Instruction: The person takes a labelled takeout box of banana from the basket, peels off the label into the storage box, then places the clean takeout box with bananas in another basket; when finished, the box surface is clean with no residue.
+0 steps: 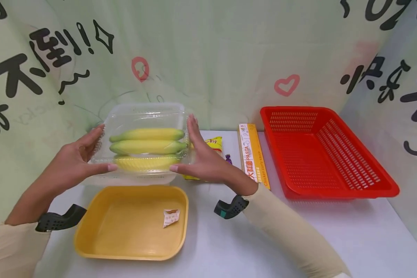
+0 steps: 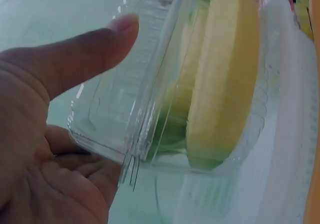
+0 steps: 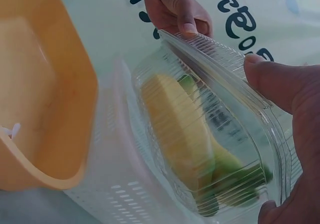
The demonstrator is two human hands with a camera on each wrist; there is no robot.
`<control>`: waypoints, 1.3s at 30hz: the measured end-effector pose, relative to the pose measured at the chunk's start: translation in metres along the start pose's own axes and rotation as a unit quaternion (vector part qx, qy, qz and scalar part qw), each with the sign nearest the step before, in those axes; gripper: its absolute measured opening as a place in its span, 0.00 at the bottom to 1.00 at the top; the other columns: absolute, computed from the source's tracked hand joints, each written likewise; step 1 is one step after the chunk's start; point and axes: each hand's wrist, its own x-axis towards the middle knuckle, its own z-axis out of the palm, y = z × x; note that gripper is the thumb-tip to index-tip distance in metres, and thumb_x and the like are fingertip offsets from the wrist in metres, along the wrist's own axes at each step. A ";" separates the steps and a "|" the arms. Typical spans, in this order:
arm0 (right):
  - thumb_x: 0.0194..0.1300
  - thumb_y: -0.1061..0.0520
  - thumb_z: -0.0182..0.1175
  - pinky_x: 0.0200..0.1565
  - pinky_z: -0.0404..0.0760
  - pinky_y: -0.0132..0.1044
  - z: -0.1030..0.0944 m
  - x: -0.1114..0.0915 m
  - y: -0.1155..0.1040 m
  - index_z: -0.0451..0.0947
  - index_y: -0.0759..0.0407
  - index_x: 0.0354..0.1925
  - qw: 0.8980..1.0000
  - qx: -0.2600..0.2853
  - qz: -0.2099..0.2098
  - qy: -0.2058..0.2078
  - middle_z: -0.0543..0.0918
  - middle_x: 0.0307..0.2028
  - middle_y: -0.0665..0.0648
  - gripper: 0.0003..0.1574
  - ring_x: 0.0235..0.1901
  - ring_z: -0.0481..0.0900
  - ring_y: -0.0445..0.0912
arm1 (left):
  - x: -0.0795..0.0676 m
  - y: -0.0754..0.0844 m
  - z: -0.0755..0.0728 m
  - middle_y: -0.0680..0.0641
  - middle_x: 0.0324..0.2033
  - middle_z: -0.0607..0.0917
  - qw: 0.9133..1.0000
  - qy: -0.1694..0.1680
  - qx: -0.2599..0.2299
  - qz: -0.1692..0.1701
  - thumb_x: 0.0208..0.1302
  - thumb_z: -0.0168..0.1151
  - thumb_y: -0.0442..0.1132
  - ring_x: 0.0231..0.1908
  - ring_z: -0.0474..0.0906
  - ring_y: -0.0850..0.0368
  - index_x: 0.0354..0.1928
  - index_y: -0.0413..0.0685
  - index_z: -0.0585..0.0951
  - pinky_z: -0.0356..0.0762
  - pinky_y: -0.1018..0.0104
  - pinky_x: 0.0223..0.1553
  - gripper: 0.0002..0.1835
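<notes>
Both hands hold a clear plastic clamshell box (image 1: 105, 156) tilted up above the table. Three yellow bananas (image 1: 147, 146) with green ends lie inside it, seen through the ribbed plastic. My left hand (image 1: 74, 162) grips the left end, its thumb on the near side and the fingers behind. At the opposite end, my right hand (image 1: 208, 160) has its thumb along the near edge and its fingers up the side. The box looks closed in the right wrist view. Behind and below it is a white perforated basket (image 3: 122, 184), partly hidden by the box.
A yellow tray (image 1: 125, 227) with a small wrapped packet (image 1: 171, 218) sits in front. Right of the hands are a yellow bag (image 1: 214, 143), a small purple item (image 1: 228, 158) and a pasta box (image 1: 251, 154). A red basket (image 1: 312, 162) stands farther right, and a printed curtain (image 1: 208, 69) hangs behind.
</notes>
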 end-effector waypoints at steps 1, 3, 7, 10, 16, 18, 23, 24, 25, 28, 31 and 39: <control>0.56 0.45 0.70 0.70 0.45 0.53 0.002 0.003 0.000 0.22 0.48 0.76 1.000 0.000 -0.003 0.000 0.21 0.73 0.41 0.75 0.71 0.23 0.34 | 0.001 -0.002 -0.002 0.54 0.75 0.45 1.000 -0.001 -0.002 0.001 0.55 0.74 0.43 0.72 0.47 0.45 0.77 0.61 0.43 0.60 0.87 0.53 0.58; 0.56 0.45 0.70 0.70 0.43 0.53 0.005 0.008 0.001 0.22 0.50 0.76 1.000 -0.001 -0.005 -0.001 0.21 0.73 0.41 0.75 0.70 0.22 0.33 | 0.003 -0.006 -0.006 0.54 0.75 0.45 1.000 -0.001 0.000 0.000 0.56 0.74 0.43 0.72 0.47 0.45 0.77 0.61 0.42 0.59 0.88 0.52 0.58; 0.56 0.46 0.70 0.70 0.42 0.53 0.013 0.020 0.003 0.22 0.52 0.76 1.000 -0.008 -0.006 -0.002 0.21 0.74 0.42 0.75 0.69 0.21 0.32 | 0.006 -0.018 -0.012 0.54 0.76 0.45 1.000 0.000 -0.002 -0.004 0.58 0.72 0.43 0.73 0.45 0.45 0.77 0.64 0.42 0.60 0.89 0.51 0.56; 0.57 0.46 0.70 0.70 0.41 0.51 0.019 0.027 0.004 0.22 0.52 0.76 1.000 -0.011 -0.002 -0.007 0.21 0.73 0.43 0.75 0.69 0.20 0.31 | 0.009 -0.028 -0.015 0.56 0.75 0.45 1.000 0.000 0.000 -0.012 0.59 0.72 0.43 0.73 0.45 0.46 0.77 0.68 0.42 0.62 0.88 0.50 0.56; 0.58 0.44 0.69 0.71 0.36 0.45 0.030 0.040 0.006 0.21 0.53 0.75 1.000 -0.010 0.001 -0.021 0.19 0.72 0.43 0.74 0.68 0.18 0.31 | 0.011 -0.046 -0.020 0.56 0.76 0.44 1.000 -0.011 -0.013 -0.019 0.61 0.70 0.42 0.73 0.44 0.49 0.77 0.68 0.42 0.61 0.88 0.52 0.53; 0.58 0.44 0.68 0.71 0.36 0.44 0.033 0.043 0.008 0.21 0.53 0.75 1.000 -0.008 0.003 -0.030 0.18 0.72 0.43 0.74 0.68 0.17 0.32 | 0.011 -0.051 -0.021 0.56 0.76 0.43 0.999 -0.016 -0.023 -0.023 0.62 0.69 0.41 0.73 0.43 0.51 0.77 0.65 0.42 0.60 0.88 0.53 0.53; 0.58 0.42 0.68 0.71 0.39 0.46 0.040 0.049 0.013 0.18 0.51 0.74 0.999 0.005 0.021 -0.030 0.17 0.71 0.43 0.75 0.69 0.20 0.33 | 0.015 -0.061 -0.022 0.53 0.76 0.42 0.999 -0.028 -0.027 -0.037 0.62 0.68 0.41 0.73 0.42 0.50 0.77 0.60 0.41 0.60 0.89 0.52 0.53; 0.58 0.41 0.68 0.71 0.40 0.46 0.041 0.050 0.014 0.18 0.51 0.74 0.999 0.007 0.029 -0.027 0.17 0.72 0.43 0.76 0.69 0.21 0.34 | 0.016 -0.063 -0.022 0.51 0.76 0.41 0.999 -0.030 -0.026 -0.036 0.63 0.68 0.41 0.73 0.42 0.48 0.77 0.59 0.41 0.60 0.89 0.53 0.53; 0.58 0.40 0.68 0.71 0.41 0.46 0.042 0.052 0.015 0.19 0.52 0.75 0.999 0.009 0.036 -0.025 0.18 0.72 0.44 0.76 0.70 0.22 0.35 | 0.018 -0.064 -0.022 0.50 0.76 0.41 0.999 -0.032 -0.025 -0.036 0.63 0.68 0.42 0.73 0.42 0.46 0.77 0.58 0.41 0.60 0.88 0.53 0.52; 0.59 0.39 0.67 0.71 0.41 0.45 0.045 0.054 0.019 0.21 0.54 0.75 0.998 0.000 0.056 -0.034 0.20 0.73 0.48 0.74 0.70 0.23 0.37 | 0.023 -0.069 -0.021 0.45 0.76 0.41 0.998 -0.041 -0.019 -0.040 0.63 0.67 0.43 0.72 0.43 0.40 0.77 0.56 0.41 0.62 0.87 0.52 0.52; 0.60 0.40 0.66 0.71 0.41 0.43 0.047 0.056 0.024 0.24 0.57 0.75 0.996 -0.007 0.068 -0.049 0.23 0.75 0.52 0.72 0.71 0.24 0.38 | 0.023 -0.073 -0.017 0.44 0.75 0.43 0.998 -0.043 -0.013 -0.042 0.63 0.67 0.45 0.70 0.50 0.34 0.77 0.55 0.40 0.69 0.77 0.51 0.52; 0.61 0.39 0.65 0.71 0.40 0.43 0.047 0.058 0.027 0.27 0.57 0.76 0.995 -0.021 0.076 -0.062 0.25 0.75 0.52 0.69 0.72 0.25 0.38 | 0.023 -0.078 -0.012 0.43 0.75 0.46 0.997 -0.041 -0.013 -0.058 0.61 0.69 0.50 0.67 0.57 0.30 0.77 0.55 0.41 0.74 0.54 0.48 0.54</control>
